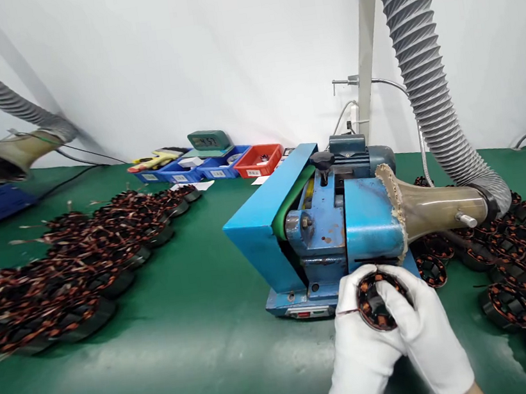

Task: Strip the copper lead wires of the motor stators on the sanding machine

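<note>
Green worktop (pixel 192 361); blue machine (pixel 368 228) just beyond the hands. Left hand (pixel 360 346) and right hand (pixel 429 336), gloved, clasped together around a copper-wound ring (pixel 371 305), close to the machine's front. Likely best: hold level, grip firm, spare the windings.

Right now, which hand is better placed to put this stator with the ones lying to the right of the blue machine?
Probably the right hand: it grips the stator together with the left hand, and the right-side stators lie closest to it.
</note>
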